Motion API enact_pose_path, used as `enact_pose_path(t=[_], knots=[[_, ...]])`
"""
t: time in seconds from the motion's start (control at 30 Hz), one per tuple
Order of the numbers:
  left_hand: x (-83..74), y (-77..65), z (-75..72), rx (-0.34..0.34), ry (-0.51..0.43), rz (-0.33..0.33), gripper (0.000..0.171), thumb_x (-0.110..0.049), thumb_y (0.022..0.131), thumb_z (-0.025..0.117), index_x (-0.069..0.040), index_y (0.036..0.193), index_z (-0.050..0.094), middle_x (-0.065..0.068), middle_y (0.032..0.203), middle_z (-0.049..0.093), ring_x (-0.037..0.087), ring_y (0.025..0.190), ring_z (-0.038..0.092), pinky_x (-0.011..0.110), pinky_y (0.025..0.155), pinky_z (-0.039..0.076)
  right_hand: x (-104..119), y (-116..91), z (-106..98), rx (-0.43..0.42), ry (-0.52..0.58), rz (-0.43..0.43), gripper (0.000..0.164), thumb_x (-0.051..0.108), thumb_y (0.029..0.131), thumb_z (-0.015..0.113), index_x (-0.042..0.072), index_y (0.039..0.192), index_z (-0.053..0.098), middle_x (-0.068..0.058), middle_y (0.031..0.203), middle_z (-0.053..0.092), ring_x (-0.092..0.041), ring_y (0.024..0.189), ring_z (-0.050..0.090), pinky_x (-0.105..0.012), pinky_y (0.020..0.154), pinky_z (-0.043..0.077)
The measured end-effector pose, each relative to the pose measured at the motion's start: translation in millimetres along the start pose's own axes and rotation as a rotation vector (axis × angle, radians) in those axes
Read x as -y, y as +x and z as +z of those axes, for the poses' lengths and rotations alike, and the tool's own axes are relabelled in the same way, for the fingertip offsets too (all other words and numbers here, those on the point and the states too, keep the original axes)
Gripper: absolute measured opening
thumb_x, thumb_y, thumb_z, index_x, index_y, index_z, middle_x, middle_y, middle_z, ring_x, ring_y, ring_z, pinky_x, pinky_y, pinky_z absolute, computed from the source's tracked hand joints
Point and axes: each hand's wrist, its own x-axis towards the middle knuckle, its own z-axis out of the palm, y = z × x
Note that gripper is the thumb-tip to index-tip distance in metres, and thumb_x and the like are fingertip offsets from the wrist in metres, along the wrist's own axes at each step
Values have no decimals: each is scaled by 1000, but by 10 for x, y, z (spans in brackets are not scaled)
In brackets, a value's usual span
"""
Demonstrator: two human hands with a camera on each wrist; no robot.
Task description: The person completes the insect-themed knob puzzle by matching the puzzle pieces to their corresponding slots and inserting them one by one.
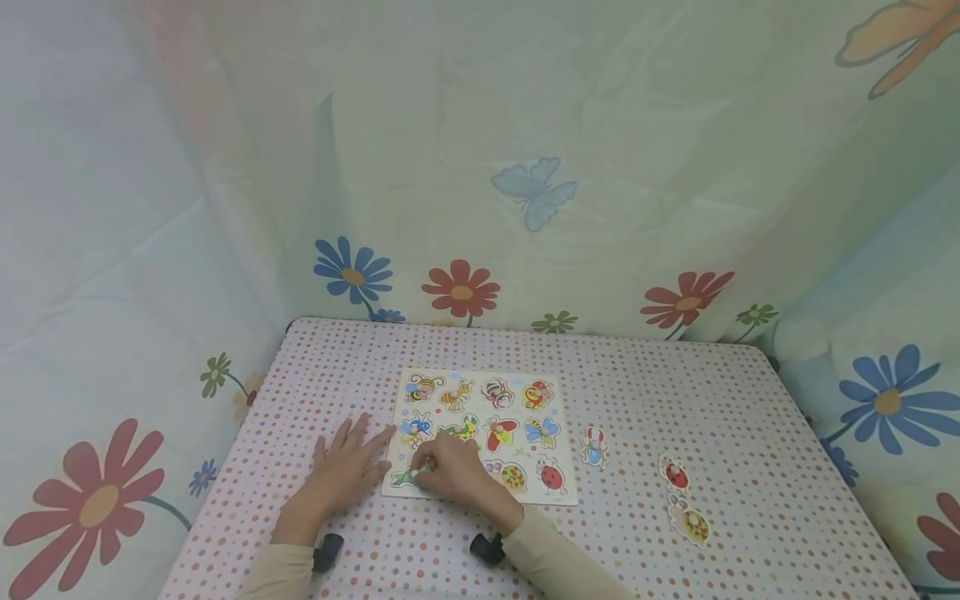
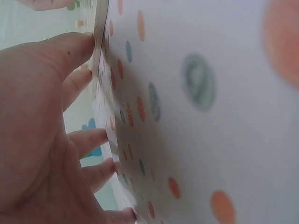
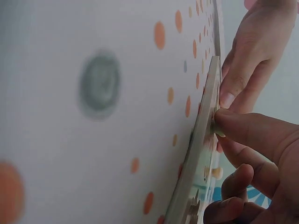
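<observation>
A wooden peg puzzle board (image 1: 525,498) with colourful insect pieces lies on the dotted table. At its lower left corner my right hand (image 1: 453,471) pinches the small knob of a green insect puzzle piece (image 1: 403,478) between thumb and index finger. In the right wrist view, the thumb (image 3: 247,128) is right at the board's face, the other fingers curling below. My left hand (image 1: 341,471) rests with fingers spread beside the board's left edge. The left wrist view shows the thumb and index fingertips against the board's side (image 2: 99,42).
Right of the board lies a red-and-blue beetle piece (image 1: 595,447). Farther right are a ladybird piece (image 1: 675,474) and a spotted yellow-green piece (image 1: 692,521), close together. A flower-printed curtain (image 1: 465,208) stands behind the dotted table (image 1: 637,383).
</observation>
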Motion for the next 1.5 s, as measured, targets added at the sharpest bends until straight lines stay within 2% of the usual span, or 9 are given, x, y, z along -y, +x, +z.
enact_pose_path(t=[0.37,0.5,0.6,0.87,1.07,1.2,1.33,1.5], knots=[[7,2,4,8,-1,-1,57,-39,103,54,-30,156,37,18,165,14,46,149,6,75,110,-1,-1,-10,-3,7,5,10,9,20,81,83,21,88,77,10,72,52,-7,67,46,-38,75,34],[5,-1,3,6,-3,2,57,-40,103,53,-30,156,37,18,165,14,46,149,6,75,110,-1,-34,-37,-49,-1,19,20,10,22,83,81,22,93,78,11,75,52,-8,68,48,-32,69,41],[4,-2,9,2,-6,8,56,-40,103,53,-30,156,37,18,165,14,47,149,6,75,110,-1,-82,-76,-122,-26,41,10,9,20,86,78,22,94,78,9,75,51,-9,67,47,-27,59,42],[-10,0,-15,-5,1,-2,56,-39,103,54,-29,156,37,18,165,14,46,149,6,75,110,-2,-212,-173,-399,-122,81,-44,7,14,87,76,14,94,78,6,72,51,-8,57,40,-20,48,35],[-2,-2,4,12,-1,-16,57,-39,103,53,-30,157,36,17,165,12,46,149,5,74,111,-3,-379,-268,-520,-181,91,-48,8,11,87,76,10,95,79,7,73,52,-9,58,41,-21,48,36],[4,0,5,12,-11,-18,57,-39,103,53,-31,157,36,17,166,12,45,149,4,74,111,-4,-492,-351,-602,-224,100,-20,8,11,86,78,11,95,79,7,73,52,-8,60,42,-21,49,36],[6,-1,11,10,-1,-15,57,-39,103,53,-31,157,35,17,165,12,45,149,4,74,110,-3,-617,-445,-692,-250,117,33,7,12,87,79,13,94,79,6,75,51,-10,60,39,-21,48,33],[1,2,19,2,9,-14,57,-40,103,53,-31,157,36,17,165,13,45,149,5,74,111,-2,-808,-567,-801,-285,144,108,10,14,87,79,15,97,79,5,77,51,-12,61,40,-23,50,34]])
